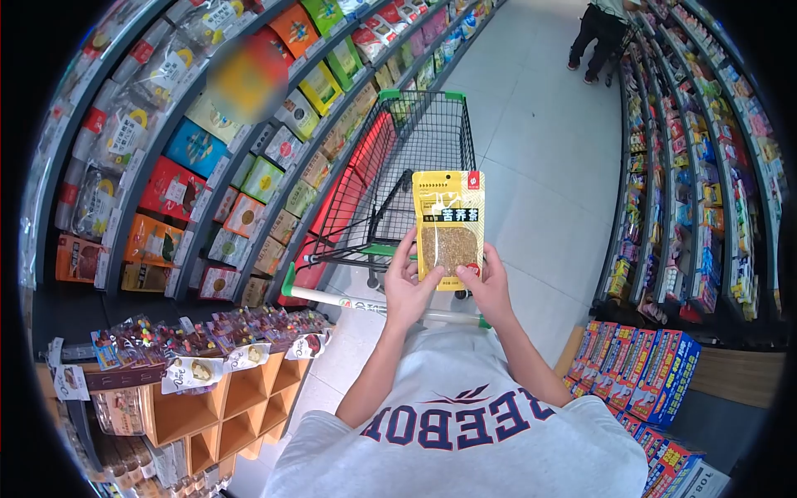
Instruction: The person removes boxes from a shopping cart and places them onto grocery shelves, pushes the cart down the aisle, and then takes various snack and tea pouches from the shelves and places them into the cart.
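Note:
A yellow packet of buckwheat tea (449, 241), with a clear window showing brown grains, is held upright in front of me. My left hand (408, 282) grips its lower left edge, the thumb pressed on the front. On the lower right edge my right hand (488, 289) pinches it the same way. Behind the packet stands a black wire shopping cart (361, 195) with green corners, its basket partly hidden by the packet. The cart's pale handle (332, 300) runs across below my hands, close to my body.
Shelves of bagged and boxed goods (178, 187) line the left side. More packed shelves (681, 183) curve along the right. A wooden display rack (237, 415) stands at lower left, stacked blue-red boxes (635, 373) at lower right. A person (602, 37) stands farther down the aisle.

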Available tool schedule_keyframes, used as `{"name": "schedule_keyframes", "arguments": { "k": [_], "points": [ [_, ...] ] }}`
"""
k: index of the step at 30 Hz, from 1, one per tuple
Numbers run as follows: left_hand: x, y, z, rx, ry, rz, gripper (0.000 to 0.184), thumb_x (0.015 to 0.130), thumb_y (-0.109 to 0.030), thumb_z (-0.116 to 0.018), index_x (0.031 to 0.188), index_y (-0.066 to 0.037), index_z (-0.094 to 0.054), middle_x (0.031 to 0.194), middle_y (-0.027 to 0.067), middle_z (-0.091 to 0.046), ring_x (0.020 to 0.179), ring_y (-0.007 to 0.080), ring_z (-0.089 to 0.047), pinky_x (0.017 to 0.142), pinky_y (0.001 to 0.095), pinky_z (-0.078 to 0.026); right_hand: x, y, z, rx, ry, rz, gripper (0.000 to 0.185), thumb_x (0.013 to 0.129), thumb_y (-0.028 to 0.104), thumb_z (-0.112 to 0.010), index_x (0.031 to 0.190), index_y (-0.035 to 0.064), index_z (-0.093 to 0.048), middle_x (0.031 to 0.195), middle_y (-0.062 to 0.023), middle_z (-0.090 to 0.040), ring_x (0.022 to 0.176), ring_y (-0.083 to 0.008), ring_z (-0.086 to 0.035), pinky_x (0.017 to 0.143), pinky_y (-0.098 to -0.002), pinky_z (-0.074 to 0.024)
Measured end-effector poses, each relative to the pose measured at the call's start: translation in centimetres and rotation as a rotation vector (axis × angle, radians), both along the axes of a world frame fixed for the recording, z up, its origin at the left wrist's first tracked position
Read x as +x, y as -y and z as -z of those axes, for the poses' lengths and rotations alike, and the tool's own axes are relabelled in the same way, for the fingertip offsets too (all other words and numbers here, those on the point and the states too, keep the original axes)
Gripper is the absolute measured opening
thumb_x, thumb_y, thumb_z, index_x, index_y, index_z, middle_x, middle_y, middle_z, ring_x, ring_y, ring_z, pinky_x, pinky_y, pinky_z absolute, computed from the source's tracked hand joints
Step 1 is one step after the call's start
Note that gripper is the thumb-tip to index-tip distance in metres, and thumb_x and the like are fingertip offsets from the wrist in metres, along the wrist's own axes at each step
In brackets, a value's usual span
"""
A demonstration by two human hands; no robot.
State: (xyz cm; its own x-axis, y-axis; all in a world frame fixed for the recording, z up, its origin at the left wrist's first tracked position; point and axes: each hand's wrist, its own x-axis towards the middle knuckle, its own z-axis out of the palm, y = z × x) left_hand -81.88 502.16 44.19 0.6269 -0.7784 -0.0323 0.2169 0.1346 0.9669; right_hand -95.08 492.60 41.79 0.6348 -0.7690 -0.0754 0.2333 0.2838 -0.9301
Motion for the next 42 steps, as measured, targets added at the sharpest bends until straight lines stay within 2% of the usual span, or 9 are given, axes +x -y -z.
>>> {"name": "schedule_keyframes", "arguments": {
  "k": [9,12,18,21,24,27,30,36,42],
  "points": [
    [-3.2,-0.4,0.8,-0.011,0.048,0.016,0.084,0.084,0.011,-0.074,0.157,0.001,-0.033,0.142,0.0167,-0.054,0.127,0.0236,-0.059,0.105,0.0350,-0.052,-2.9,0.8,0.9,-0.001,0.054,-0.046,0.056,0.093,-0.003,-0.067,0.142,0.0003,-0.040,0.127,-0.0138,-0.064,0.115,-0.0178,-0.065,0.097,-0.0321,-0.0547],
    [-3.6,-0.4,0.9,-0.006,0.075,0.007,0.085,0.084,0.011,-0.073,0.157,-0.001,-0.033,0.143,0.0171,-0.053,0.122,0.0221,-0.061,0.103,0.0350,-0.054,-3.3,1.1,0.1,0.019,0.049,-0.060,0.054,0.093,-0.002,-0.068,0.140,0.0006,-0.041,0.127,-0.0139,-0.065,0.114,-0.0178,-0.066,0.096,-0.0326,-0.0553],
    [-3.5,-0.8,0.8,0.100,0.134,-0.010,0.085,0.086,0.007,-0.075,0.158,-0.003,-0.032,0.144,0.0185,-0.050,0.111,0.0183,-0.063,0.085,0.0297,-0.061,-3.6,1.7,0.2,0.128,0.066,0.129,0.053,0.094,-0.001,-0.068,0.140,0.0014,-0.041,0.125,-0.0141,-0.066,0.111,-0.0172,-0.066,0.094,-0.0321,-0.0556],
    [-3.6,-0.6,1.1,0.078,0.131,-0.035,0.082,0.086,0.008,-0.073,0.157,-0.004,-0.034,0.144,0.0189,-0.051,0.102,0.0172,-0.065,0.085,0.0297,-0.059,-4.4,2.4,0.4,0.044,0.069,0.021,0.055,0.095,-0.001,-0.068,0.142,0.0021,-0.039,0.124,-0.0144,-0.066,0.110,-0.0170,-0.067,0.093,-0.0317,-0.0556],
    [-3.8,-0.6,0.9,0.094,0.107,-0.025,0.082,0.086,0.007,-0.073,0.157,-0.005,-0.034,0.144,0.0192,-0.050,0.104,0.0175,-0.065,0.089,0.0313,-0.058,-4.1,2.1,-0.3,0.143,0.055,0.186,0.057,0.094,-0.001,-0.068,0.143,0.0028,-0.038,0.122,-0.0143,-0.067,0.109,-0.0168,-0.067,0.093,-0.0320,-0.0560],
    [-3.9,-0.5,1.0,0.090,0.105,0.001,0.081,0.086,0.007,-0.073,0.157,-0.003,-0.034,0.145,0.0188,-0.050,0.106,0.0180,-0.064,0.092,0.0323,-0.057,-4.8,2.5,0.1,0.075,0.056,0.014,0.059,0.094,-0.001,-0.069,0.144,0.0033,-0.037,0.122,-0.0143,-0.068,0.110,-0.0174,-0.068,0.092,-0.0324,-0.0562],
    [-4.3,-0.5,1.0,0.121,0.072,0.038,0.079,0.087,0.007,-0.073,0.156,-0.001,-0.035,0.142,0.0176,-0.053,0.112,0.0187,-0.064,0.095,0.0318,-0.056,-4.6,1.9,0.4,0.119,0.119,0.023,0.058,0.093,-0.005,-0.069,0.143,0.0008,-0.039,0.128,-0.0140,-0.064,0.117,-0.0189,-0.064,0.099,-0.0336,-0.0537],
    [-5.4,-0.3,0.2,0.164,0.113,0.105,0.064,0.088,0.005,-0.073,0.145,0.003,-0.046,0.129,0.0136,-0.064,0.117,0.0183,-0.064,0.098,0.0309,-0.054,-4.4,0.9,0.9,0.166,0.160,-0.061,0.063,0.093,-0.004,-0.068,0.147,0.0007,-0.036,0.131,-0.0141,-0.061,0.122,-0.0192,-0.060,0.100,-0.0341,-0.0530],
    [-5.7,-0.1,1.0,0.221,0.136,-0.042,0.058,0.089,0.003,-0.073,0.141,0.003,-0.048,0.123,0.0121,-0.067,0.108,0.0173,-0.067,0.093,0.0304,-0.056,-3.1,-0.4,2.4,-0.009,-0.193,0.171,0.070,0.090,0.007,-0.076,0.147,-0.0002,-0.036,0.138,-0.0198,-0.054,0.122,-0.0205,-0.059,0.098,-0.0385,-0.0546]
  ]
}}
